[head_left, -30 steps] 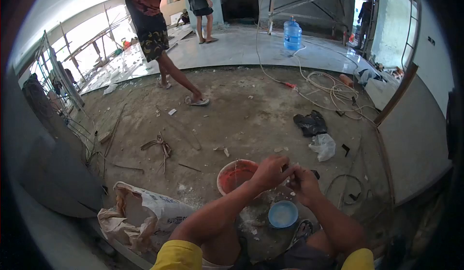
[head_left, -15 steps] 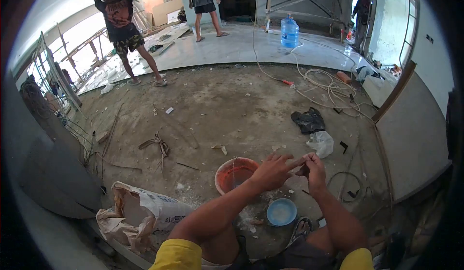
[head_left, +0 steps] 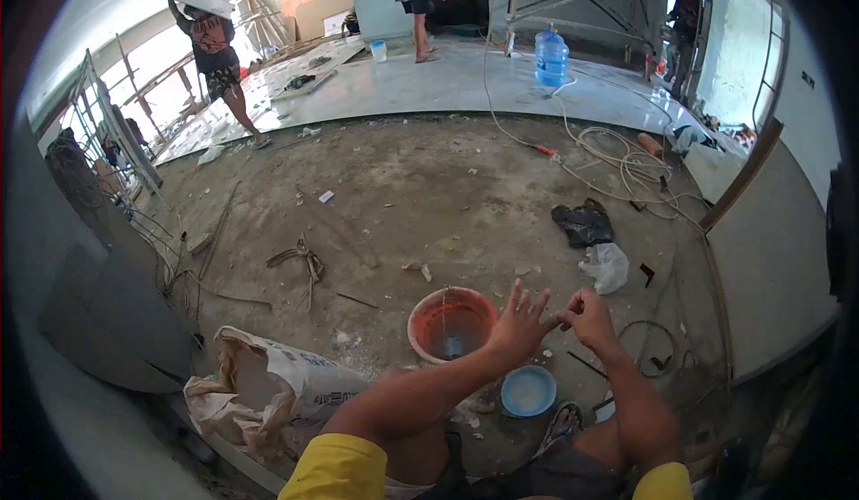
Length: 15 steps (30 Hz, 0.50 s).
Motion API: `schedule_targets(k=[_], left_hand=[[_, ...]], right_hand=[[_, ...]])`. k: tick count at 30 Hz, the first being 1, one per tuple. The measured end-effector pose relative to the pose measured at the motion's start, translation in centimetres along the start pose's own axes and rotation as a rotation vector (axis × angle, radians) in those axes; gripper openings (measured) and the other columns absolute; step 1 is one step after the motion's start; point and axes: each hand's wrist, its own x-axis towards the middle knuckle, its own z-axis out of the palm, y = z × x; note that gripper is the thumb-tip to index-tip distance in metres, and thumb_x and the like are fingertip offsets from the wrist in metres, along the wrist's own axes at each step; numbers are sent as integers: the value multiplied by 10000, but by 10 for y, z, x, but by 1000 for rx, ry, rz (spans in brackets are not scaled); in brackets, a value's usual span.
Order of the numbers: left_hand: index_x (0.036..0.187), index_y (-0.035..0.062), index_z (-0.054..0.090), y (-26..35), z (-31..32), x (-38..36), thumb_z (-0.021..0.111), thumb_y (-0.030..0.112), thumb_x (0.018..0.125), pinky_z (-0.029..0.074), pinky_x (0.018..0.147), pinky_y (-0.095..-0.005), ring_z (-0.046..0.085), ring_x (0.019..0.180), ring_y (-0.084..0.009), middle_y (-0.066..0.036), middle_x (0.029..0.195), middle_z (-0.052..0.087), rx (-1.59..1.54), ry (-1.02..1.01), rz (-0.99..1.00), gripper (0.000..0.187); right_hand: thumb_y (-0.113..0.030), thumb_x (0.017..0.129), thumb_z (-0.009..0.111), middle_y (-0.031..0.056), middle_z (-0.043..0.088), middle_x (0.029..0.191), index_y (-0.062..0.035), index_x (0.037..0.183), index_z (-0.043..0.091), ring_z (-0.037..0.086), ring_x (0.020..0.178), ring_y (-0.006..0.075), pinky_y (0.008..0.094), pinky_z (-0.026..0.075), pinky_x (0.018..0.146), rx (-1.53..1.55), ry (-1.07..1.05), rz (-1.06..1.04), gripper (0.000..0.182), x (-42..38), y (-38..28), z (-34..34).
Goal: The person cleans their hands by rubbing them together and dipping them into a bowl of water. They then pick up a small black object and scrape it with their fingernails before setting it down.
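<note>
In front of me, my left hand [head_left: 522, 323] has its fingers raised and spread. My right hand [head_left: 588, 319] is closed in a pinch at the tip of one left finger; anything smaller between the fingertips is too small to make out. Just left of and below my hands stands an orange-red bucket [head_left: 420, 326], with some greyish liquid at its bottom. Below my left hand sits a light-blue bowl [head_left: 529, 391] holding pale, cloudy contents. An opened paper sack [head_left: 327, 377] of greyish powder lies to my left, its torn mouth facing left.
Black [head_left: 583, 224] and clear plastic bags [head_left: 607, 268] lie ahead right, near a coiled pale hose [head_left: 617, 165]. A large blue water bottle [head_left: 551, 57] stands on the tiled floor [head_left: 403, 88]. One person [head_left: 212, 39] carries a board; two others stand farther back.
My left hand's fingers have lifted and spread, while my right hand stays at a left finger. The person at left has moved away with a board overhead. My view has shifted slightly.
</note>
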Motion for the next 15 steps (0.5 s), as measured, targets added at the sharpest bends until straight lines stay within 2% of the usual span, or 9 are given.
schedule_targets(k=[2, 4, 5, 7, 10, 14, 15], left_hand=[[1412, 276, 426, 10, -1, -2, 500, 281, 915, 74, 1118, -639, 351, 1339, -402, -163, 1537, 237, 16, -31, -5, 503], [1416, 203, 430, 20, -1, -2, 480, 270, 924, 69, 1129, -625, 321, 1356, -403, -164, 1519, 281, 139, -85, 22, 500], [1416, 203, 430, 25, -1, -3, 480, 270, 924, 69, 1129, -625, 321, 1356, -403, -164, 1519, 281, 139, -87, 19, 500], [1413, 134, 428, 33, -3, -5, 472, 282, 927, 60, 1138, -613, 308, 1361, -403, -162, 1507, 306, 268, -141, 40, 510], [1410, 124, 428, 41, -1, -3, 463, 307, 935, 52, 1141, -611, 310, 1360, -402, -176, 1483, 340, 356, -186, 84, 511], [1397, 105, 441, 43, 5, 0, 448, 300, 945, 48, 1140, -615, 321, 1354, -398, -192, 1452, 380, 284, -177, 77, 492], [1399, 75, 426, 42, 3, 0, 449, 306, 945, 47, 1138, -617, 330, 1348, -401, -209, 1433, 395, 244, -155, 37, 509]], right_hand=[[-102, 773, 755, 98, 633, 673, -14, 787, 528, 657, 616, 167, 317, 503, 552, -39, -35, 48, 243, 1, 1, 0], [-109, 768, 763, 107, 649, 677, -8, 775, 533, 673, 626, 177, 320, 509, 563, -80, -69, 97, 251, 2, 1, 0], [-72, 765, 754, 109, 649, 681, 0, 767, 533, 678, 637, 179, 307, 523, 557, -100, -112, 120, 232, 1, -1, -1], [-35, 763, 745, 112, 650, 685, 8, 759, 533, 683, 648, 181, 294, 538, 551, -121, -155, 141, 216, 2, 0, -3], [-44, 768, 748, 107, 651, 684, 12, 741, 554, 677, 643, 175, 301, 540, 549, -151, -218, 186, 204, 5, 7, -4], [-58, 793, 735, 99, 640, 681, 4, 735, 551, 662, 633, 169, 306, 542, 549, -109, -207, 196, 203, 7, 13, -1], [-64, 804, 728, 96, 633, 685, -1, 740, 544, 655, 632, 164, 306, 541, 551, -61, -180, 208, 206, 7, 14, 0]])
